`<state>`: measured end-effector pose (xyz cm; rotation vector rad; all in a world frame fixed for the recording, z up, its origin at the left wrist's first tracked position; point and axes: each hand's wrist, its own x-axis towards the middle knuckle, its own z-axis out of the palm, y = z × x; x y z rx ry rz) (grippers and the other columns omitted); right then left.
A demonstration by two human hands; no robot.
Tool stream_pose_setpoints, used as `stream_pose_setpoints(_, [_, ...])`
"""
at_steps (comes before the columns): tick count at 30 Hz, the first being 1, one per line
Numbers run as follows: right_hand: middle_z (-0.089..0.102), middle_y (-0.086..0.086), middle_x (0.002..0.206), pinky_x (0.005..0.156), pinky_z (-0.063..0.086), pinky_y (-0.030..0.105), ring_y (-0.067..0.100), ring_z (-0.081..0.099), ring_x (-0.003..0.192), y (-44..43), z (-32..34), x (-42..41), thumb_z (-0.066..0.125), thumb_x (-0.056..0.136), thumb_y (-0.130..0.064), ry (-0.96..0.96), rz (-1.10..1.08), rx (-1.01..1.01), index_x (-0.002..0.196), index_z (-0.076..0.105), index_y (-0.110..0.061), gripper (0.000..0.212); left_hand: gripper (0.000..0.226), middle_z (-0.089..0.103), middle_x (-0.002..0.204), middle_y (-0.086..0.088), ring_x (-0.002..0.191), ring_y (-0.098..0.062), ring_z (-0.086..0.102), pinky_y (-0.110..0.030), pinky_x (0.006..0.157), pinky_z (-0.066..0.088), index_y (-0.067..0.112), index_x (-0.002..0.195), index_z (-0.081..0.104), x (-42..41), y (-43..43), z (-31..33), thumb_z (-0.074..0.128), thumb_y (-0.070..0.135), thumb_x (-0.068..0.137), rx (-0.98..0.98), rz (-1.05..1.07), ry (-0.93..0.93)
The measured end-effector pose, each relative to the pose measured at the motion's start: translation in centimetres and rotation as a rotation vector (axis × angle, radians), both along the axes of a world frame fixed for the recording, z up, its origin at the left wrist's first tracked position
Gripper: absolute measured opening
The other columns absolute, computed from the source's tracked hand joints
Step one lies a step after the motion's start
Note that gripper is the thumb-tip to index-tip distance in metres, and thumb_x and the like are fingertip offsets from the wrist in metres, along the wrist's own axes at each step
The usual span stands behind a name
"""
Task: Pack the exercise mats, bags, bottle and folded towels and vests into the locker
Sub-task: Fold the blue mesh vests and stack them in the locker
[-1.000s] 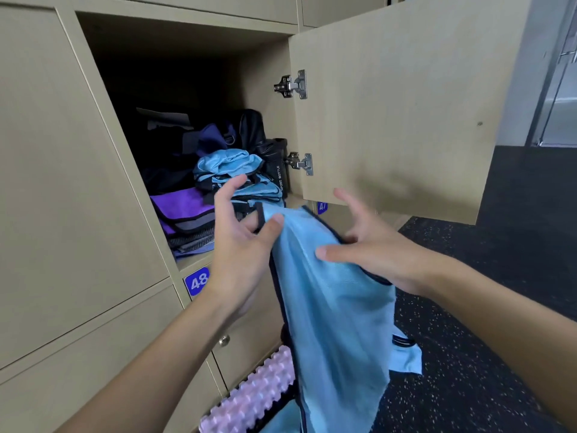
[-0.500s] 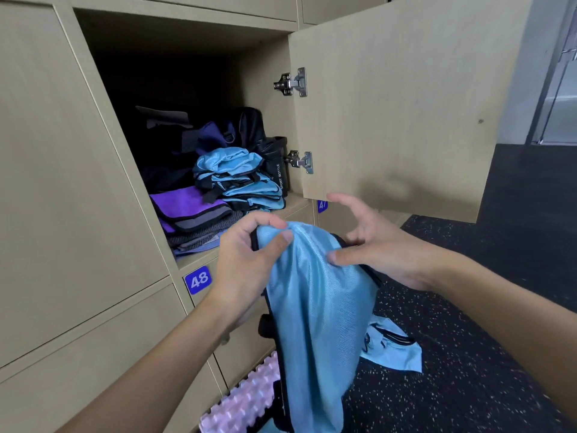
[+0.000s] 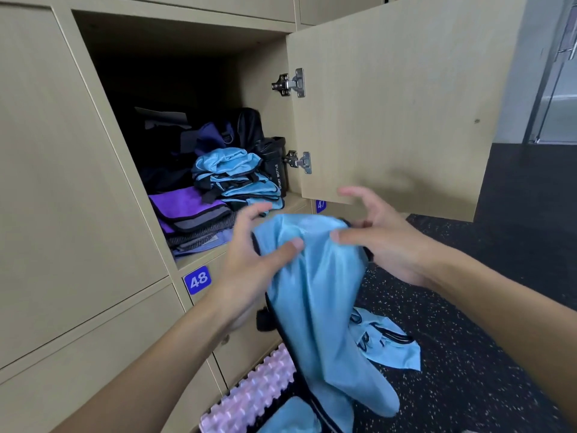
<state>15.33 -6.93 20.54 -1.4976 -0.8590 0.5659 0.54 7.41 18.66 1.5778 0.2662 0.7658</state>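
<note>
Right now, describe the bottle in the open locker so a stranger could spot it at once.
Find the open locker above the 48 label. Against its right wall, by the lower door hinge, stands the bottle, beside the folded light-blue vests. Alone among soft fabrics, it is a black cylinder lettered SPORT BOTTLE.

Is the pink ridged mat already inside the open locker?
No, the pink ridged mat lies down by the floor, below the open locker.

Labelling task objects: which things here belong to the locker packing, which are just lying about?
Job: held blue vest, folded vest stack, purple towel, sport bottle, pink ridged mat, blue vest on floor, open locker.
Just there: plate 48, closed locker door, glass door.
</note>
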Motion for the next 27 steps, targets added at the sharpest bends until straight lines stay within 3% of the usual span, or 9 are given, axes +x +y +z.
stream_pose_setpoints(2, [0.062, -0.005, 0.07, 0.074, 0.051, 0.026, 0.009, 0.062, 0.068, 0.3, 0.4, 0.2, 0.072, 0.083, -0.001, 0.096, -0.165, 0.144, 0.134, 0.046, -0.039, 0.069, 0.064, 0.069, 0.117, -0.013, 0.1, -0.027, 0.07, -0.047, 0.09, 0.057, 0.04, 0.123, 0.052, -0.2, -0.5, -1.0, 0.076, -0.002, 0.081, 0.036, -0.101, 0.127])
stream_pose_setpoints(6, [0.066, 0.009, 0.111, 0.079, 0.058, 0.037, 0.02, 0.071, 0.089, -0.1, -0.1, 0.0, 0.079, 0.077, -0.006, 0.178, -0.086, 0.022, 0.142, 0.032, -0.046, 0.089, 0.06, 0.063, 0.109, -0.027, 0.091, -0.033, 0.063, -0.055, 0.086, 0.056, 0.042, 0.114, 0.056, 0.7, -0.1, -0.3, 0.08, 0.006, 0.073, 0.003, 0.078, -0.03])
stream_pose_setpoints(8, [0.064, 0.012, 0.119, 0.074, 0.059, 0.036, 0.022, 0.07, 0.094, 0.3, -0.5, 0.1, 0.08, 0.075, 0.0, 0.136, -0.126, -0.01, 0.141, 0.033, -0.047, 0.094, 0.054, 0.066, 0.111, -0.011, 0.089, -0.027, 0.064, -0.049, 0.086, 0.057, 0.038, 0.109, 0.058, 0.8, 0.5, 0.1, 0.081, 0.006, 0.072, -0.018, 0.175, -0.087])
stream_pose_setpoints(10, [0.054, 0.012, 0.131, 0.088, 0.056, 0.047, 0.027, 0.066, 0.106, 0.5, -0.4, 0.7, 0.083, 0.072, -0.005, 0.16, -0.231, 0.103, 0.141, 0.034, -0.047, 0.095, 0.047, 0.069, 0.098, 0.004, 0.084, -0.018, 0.065, -0.041, 0.081, 0.058, 0.03, 0.106, 0.058, 0.6, 0.8, 0.0, 0.079, -0.001, 0.077, -0.032, 0.206, -0.089])
stream_pose_setpoints(14, [0.062, 0.004, 0.123, 0.088, 0.055, 0.049, 0.025, 0.069, 0.101, 0.5, -1.1, -0.1, 0.08, 0.07, 0.003, 0.207, -0.047, 0.032, 0.146, 0.025, -0.047, 0.106, 0.04, 0.06, 0.109, 0.002, 0.085, -0.011, 0.063, -0.034, 0.083, 0.055, 0.026, 0.101, 0.056, 0.6, 1.4, 0.9, 0.077, 0.0, 0.08, -0.066, 0.284, -0.123])
stream_pose_setpoints(18, [0.054, 0.016, 0.131, 0.099, 0.051, 0.049, 0.032, 0.065, 0.109, 1.2, -1.2, -0.2, 0.075, 0.08, 0.001, 0.152, -0.132, 0.136, 0.128, 0.042, -0.055, 0.08, 0.061, 0.061, 0.108, -0.004, 0.086, -0.022, 0.064, -0.048, 0.09, 0.056, 0.047, 0.109, 0.054, -0.4, 1.1, 0.3, 0.087, 0.025, 0.063, -0.042, 0.118, 0.178])
stream_pose_setpoints(20, [0.056, 0.02, 0.117, 0.099, 0.049, 0.053, 0.037, 0.064, 0.102, 1.2, -1.1, 0.3, 0.075, 0.082, -0.007, 0.133, -0.206, 0.177, 0.121, 0.049, -0.053, 0.066, 0.073, 0.061, 0.094, -0.003, 0.082, -0.025, 0.065, -0.05, 0.088, 0.057, 0.048, 0.117, 0.052, -0.6, 0.6, -0.3, 0.086, 0.008, 0.067, -0.054, 0.009, 0.252])
stream_pose_setpoints(23, [0.062, 0.012, 0.111, 0.094, 0.053, 0.045, 0.028, 0.067, 0.095, 0.5, -1.5, 0.3, 0.074, 0.083, -0.005, 0.095, -0.065, 0.094, 0.123, 0.053, -0.037, 0.055, 0.064, 0.059, 0.098, -0.001, 0.067, -0.015, 0.067, -0.034, 0.067, 0.059, 0.033, 0.124, 0.048, 0.3, 1.3, 0.0, 0.073, -0.008, 0.08, -0.258, 0.164, 0.06])
stream_pose_setpoints(27, [0.058, 0.011, 0.091, 0.074, 0.042, 0.033, 0.024, 0.052, 0.078, 0.7, -1.5, 0.1, 0.069, 0.087, -0.004, 0.037, -0.129, 0.048, 0.096, 0.069, -0.023, 0.021, 0.071, 0.069, 0.107, -0.014, 0.078, -0.024, 0.07, -0.043, 0.079, 0.06, 0.04, 0.128, 0.047, -0.3, 0.9, -1.3, 0.074, -0.006, 0.081, -0.257, 0.021, 0.273])
